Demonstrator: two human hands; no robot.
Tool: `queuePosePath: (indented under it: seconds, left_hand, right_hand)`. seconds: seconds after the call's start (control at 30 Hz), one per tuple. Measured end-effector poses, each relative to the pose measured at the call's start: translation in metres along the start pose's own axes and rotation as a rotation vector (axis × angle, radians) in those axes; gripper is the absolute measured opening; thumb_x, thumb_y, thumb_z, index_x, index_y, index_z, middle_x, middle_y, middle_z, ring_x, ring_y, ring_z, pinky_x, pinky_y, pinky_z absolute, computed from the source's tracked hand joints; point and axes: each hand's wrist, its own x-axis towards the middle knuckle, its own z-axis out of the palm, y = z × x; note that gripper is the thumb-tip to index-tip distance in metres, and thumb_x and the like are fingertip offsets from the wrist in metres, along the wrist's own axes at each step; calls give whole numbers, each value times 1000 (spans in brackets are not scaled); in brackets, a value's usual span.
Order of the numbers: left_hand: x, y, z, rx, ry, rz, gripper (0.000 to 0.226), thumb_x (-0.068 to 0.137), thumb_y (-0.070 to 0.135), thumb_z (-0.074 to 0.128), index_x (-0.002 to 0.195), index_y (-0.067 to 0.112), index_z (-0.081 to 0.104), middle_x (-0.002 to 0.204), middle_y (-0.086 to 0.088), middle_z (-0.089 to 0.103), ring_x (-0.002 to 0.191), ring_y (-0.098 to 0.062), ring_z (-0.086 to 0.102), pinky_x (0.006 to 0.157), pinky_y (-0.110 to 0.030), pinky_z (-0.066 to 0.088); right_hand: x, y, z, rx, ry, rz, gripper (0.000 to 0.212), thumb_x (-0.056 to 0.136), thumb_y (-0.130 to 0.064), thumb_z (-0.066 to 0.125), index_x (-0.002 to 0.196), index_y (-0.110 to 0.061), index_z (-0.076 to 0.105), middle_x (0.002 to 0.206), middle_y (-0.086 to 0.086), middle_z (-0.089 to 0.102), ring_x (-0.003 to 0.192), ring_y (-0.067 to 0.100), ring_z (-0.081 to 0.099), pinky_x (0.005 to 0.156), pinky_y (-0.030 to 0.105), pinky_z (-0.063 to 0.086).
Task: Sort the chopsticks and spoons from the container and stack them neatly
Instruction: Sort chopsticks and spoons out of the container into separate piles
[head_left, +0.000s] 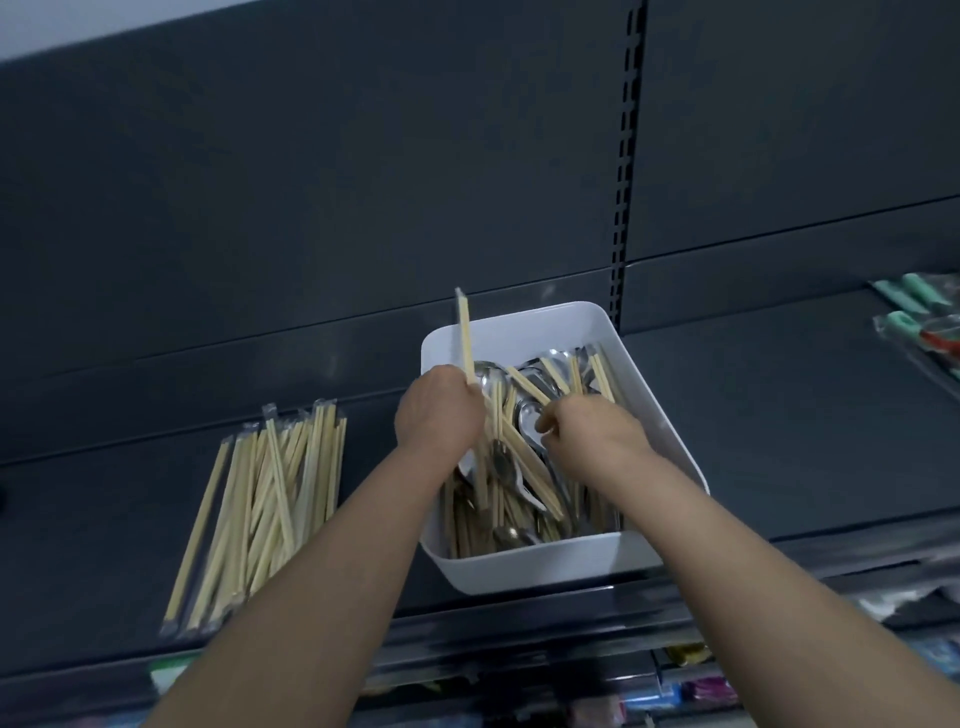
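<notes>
Left hand (439, 410) grips wrapped chopsticks (465, 332); right hand (592, 426) curls into the white container (519, 571) at the shelf's (779, 415) front edge, its hold unclear. Chopsticks look light, stiff, film-slippery, so pinch mid-length. Spoons (530, 415) look heavier.

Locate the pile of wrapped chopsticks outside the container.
Head view: the chopstick pile lies on the dark shelf, just left of the white container.

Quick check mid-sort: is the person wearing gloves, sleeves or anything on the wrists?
No gloves: the left hand and right hand are bare. Both forearms are bare as well, no sleeve in view. No watch, bracelet or ring shows, though the picture is slightly blurred.
</notes>
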Motion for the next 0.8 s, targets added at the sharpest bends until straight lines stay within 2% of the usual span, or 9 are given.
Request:
queuePosePath:
  seconds: [0.07,0.13,0.2,0.33,0.4,0.43,0.5,0.67,0.8]
  left_hand:
    - [-3,-3,-5,-88,-66,-40,39,93,18,48,55,12,41,50,-3,48,47,-24,52,45,-28,41]
    - [-7,-8,-8,-176,-123,-61,34,91,18,49,59,7,50,55,-14,61,57,-32,67,60,-40,59]
    - [-1,-57,-30,-272,-12,-174,27,89,20,53,70,2,61,72,-21,68,64,-35,69,66,-51,60]
    - [-7,-56,-28,-293,-19,-123,22,90,23,59,109,15,67,107,-13,67,68,-29,70,73,-44,60]
    - [-7,-49,-28,-252,-41,-92,13,89,24,61,78,29,57,98,-13,65,74,-32,69,73,-47,59]
    - [-5,-48,-28,-223,-39,-93,31,88,23,62,66,33,41,89,-12,62,75,-35,69,71,-49,59]
    - [-1,-47,-26,-170,-39,-100,44,87,22,62,63,33,27,83,-8,54,76,-36,69,71,-51,58]
    - [1,-44,-27,-96,-64,-81,43,89,23,62,62,31,29,84,-6,53,78,-35,69,75,-49,58]
    - [1,-43,-27,-9,-68,-67,40,88,23,61,62,29,32,85,-6,55,78,-31,68,77,-41,57]
  right_hand:
    - [16,-5,5,16,-11,27,28,89,-9,53,111,-19,66,110,5,66,98,27,63,79,31,51]
    - [26,-9,9,51,-19,36,27,88,-10,53,111,-16,66,110,7,66,98,28,63,76,30,49]
    - [54,-69,30,72,-95,-88,25,88,-16,56,112,-13,63,111,8,66,100,28,63,74,29,46]
    - [55,-72,38,131,-114,-4,38,84,-19,60,121,-12,54,114,8,65,106,28,62,78,30,46]
    - [57,-64,35,204,-103,64,41,83,-21,62,122,-13,53,115,6,64,109,27,61,78,28,44]
    - [57,-61,34,224,-104,82,42,83,-25,63,121,-13,53,114,6,64,108,27,61,79,28,44]
    - [55,-61,32,241,-123,72,42,83,-34,66,117,-13,54,106,6,63,105,26,61,78,29,44]
    - [54,-65,39,189,-164,55,31,73,-25,70,99,-11,62,91,4,65,91,25,65,68,26,47]
    - [57,-59,29,392,-53,54,19,81,-19,58,98,-15,64,91,6,66,82,26,63,69,26,47]
